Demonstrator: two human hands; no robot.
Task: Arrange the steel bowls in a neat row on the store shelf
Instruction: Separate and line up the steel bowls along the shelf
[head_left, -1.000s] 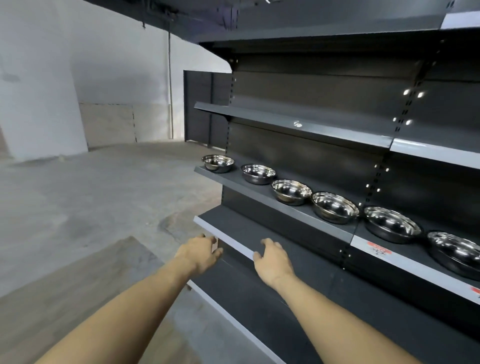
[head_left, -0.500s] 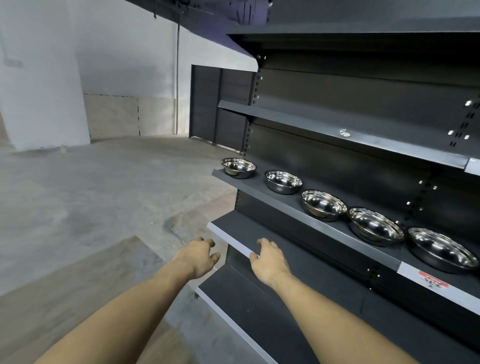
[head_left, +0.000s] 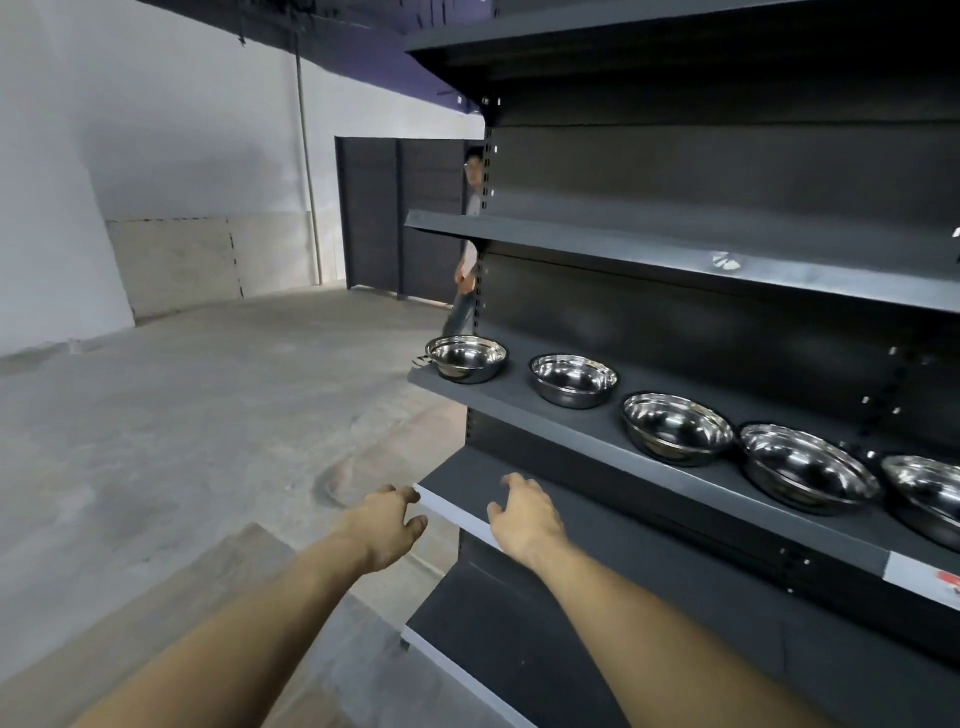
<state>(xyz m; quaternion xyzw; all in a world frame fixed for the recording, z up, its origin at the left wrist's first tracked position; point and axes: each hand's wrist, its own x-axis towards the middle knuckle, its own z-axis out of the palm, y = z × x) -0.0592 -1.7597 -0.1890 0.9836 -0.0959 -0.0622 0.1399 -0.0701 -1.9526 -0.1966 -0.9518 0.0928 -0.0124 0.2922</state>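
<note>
Inventory, near to far:

1. L hand (head_left: 382, 525) – lower centre of frame, empty, fingers loosely spread & curled; hangs just off the corner of the lower shelf (head_left: 571, 499), over the floor (head_left: 208, 415).
2. R hand (head_left: 527, 514) – lower centre, empty, fingers open & slightly bent, at the front edge of that lower shelf; contact w/ the edge can't be told.
3. Middle shelf (head_left: 545, 410) – one level up; carries 5 steel bowls visible, all rim-up, set apart, none touching.
 - nearest bowls (head_left: 810, 470), (head_left: 930, 488) – right edge of frame, last one cut off.
 - mid bowl (head_left: 675, 428).
 - next bowl (head_left: 574, 379).
 - end bowl (head_left: 466, 357) – sits at the shelf's far left end, rim close to the corner.
4. Key relation: row lies above & right of both hands; its line runs from centre frame down toward lower right, along the shelf front. R hand is nearer; likely reach is up & rightward.
5. Writing: white price strip (head_left: 922, 577) lower right w/ red print – too small to read. No brands seen.
6. Background person (head_left: 467, 260) – centre, behind the shelf upright.
</note>
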